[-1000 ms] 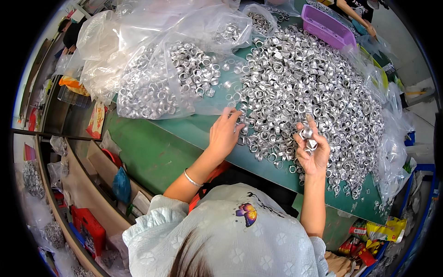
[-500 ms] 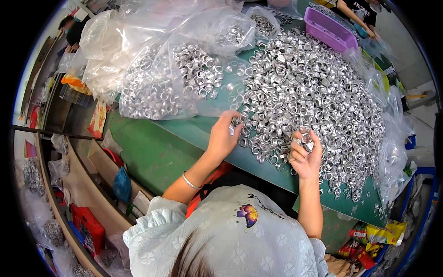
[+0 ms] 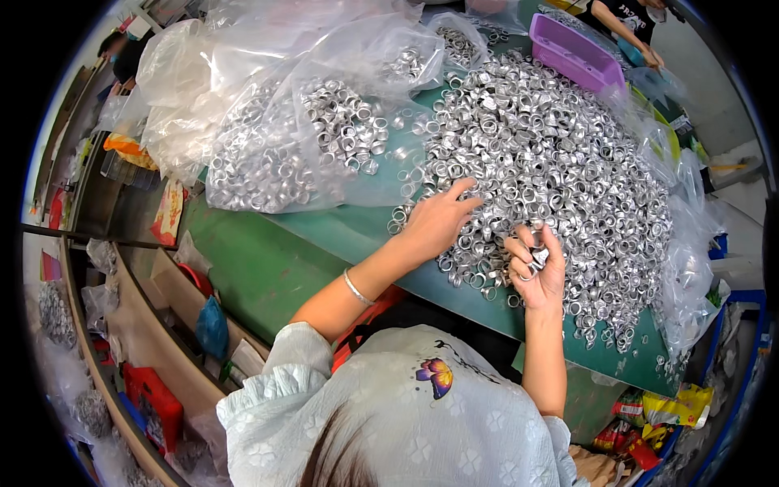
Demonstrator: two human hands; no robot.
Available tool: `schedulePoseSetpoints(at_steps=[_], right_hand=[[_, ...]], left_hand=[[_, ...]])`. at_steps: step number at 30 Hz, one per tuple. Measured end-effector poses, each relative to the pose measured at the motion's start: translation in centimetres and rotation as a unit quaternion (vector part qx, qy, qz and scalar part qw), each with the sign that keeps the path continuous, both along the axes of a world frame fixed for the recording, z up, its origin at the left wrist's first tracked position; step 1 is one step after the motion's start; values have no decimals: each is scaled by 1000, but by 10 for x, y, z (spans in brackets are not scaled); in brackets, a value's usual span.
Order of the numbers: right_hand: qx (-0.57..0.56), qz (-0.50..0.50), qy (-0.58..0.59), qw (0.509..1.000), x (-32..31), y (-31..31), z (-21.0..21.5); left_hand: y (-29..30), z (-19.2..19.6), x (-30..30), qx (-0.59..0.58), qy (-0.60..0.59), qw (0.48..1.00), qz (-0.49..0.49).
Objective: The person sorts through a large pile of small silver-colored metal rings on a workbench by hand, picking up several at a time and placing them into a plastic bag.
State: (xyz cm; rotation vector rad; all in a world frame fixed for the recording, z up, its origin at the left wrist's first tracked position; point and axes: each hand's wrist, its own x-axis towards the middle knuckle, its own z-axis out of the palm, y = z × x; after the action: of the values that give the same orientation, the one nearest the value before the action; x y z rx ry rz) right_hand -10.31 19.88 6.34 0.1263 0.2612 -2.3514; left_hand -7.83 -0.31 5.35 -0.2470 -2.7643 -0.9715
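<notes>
A wide heap of silver metal rings (image 3: 560, 146) covers much of the green tabletop. My left hand (image 3: 438, 221) reaches over the heap's near left edge, its fingers apart and pointing right; nothing shows between them. A bangle circles that wrist. Just to the right, my right hand (image 3: 539, 272) is held palm up above the near side of the heap. Its curled fingers grip a few silver rings (image 3: 537, 258); how many are tucked in the palm I cannot tell.
Left of the heap lies a clear plastic bag (image 3: 268, 154) partly filled with rings. A purple basket (image 3: 576, 55) stands at the far side. Crumpled plastic sheeting (image 3: 686, 243) edges the right. Another person's arm (image 3: 621, 32) shows at far right; shelves (image 3: 146, 325) line the left.
My left hand has moved right, from the heap's left edge to over the rings, and its fingers have opened. My right hand stays in place while the rings in its fingers have shifted lower.
</notes>
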Motion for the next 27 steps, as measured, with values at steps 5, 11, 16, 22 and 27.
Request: schedulePoseSetpoints(at_steps=[5,11,16,22,27], right_hand=[[1,-28,-15,1000,-3,20,0],[54,-76,-57,994,-3,12,7],[144,-139,34,979,6,-21,17],[563,-285,597,495,28,-47,19],[674,-282,634,252,33,-48,37]], left_hand=[[-17,-5,2,-40,41,998,32],[-17,12,25,-19,33,996,83],[18,15,34,718,-306,625,-2],[68,4,34,895,-271,355,25],[75,9,22,891,-254,376,-11]])
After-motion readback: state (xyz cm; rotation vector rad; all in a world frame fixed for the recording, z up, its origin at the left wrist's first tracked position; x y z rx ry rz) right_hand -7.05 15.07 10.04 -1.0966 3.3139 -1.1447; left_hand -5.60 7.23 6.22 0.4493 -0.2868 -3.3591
